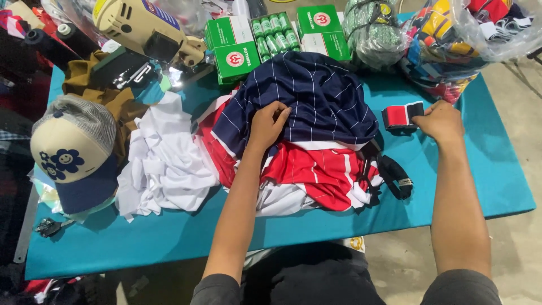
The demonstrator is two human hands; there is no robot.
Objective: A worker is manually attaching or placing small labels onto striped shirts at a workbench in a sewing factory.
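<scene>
A navy cloth with thin white stripes lies bunched on top of red-and-white striped cloth in the middle of the teal table. My left hand rests on the navy cloth with its fingers curled into the fabric. Over to the right, my right hand pinches a small red, white and black fabric band that lies on the table top. Black scissors lie partly under the red cloth's edge, beside a black strap.
A pile of white cloth lies left of centre, with a cream and navy cap beyond it. A beige cutting machine, green boxes and plastic bags of fabric line the far edge. A small clip lies front left.
</scene>
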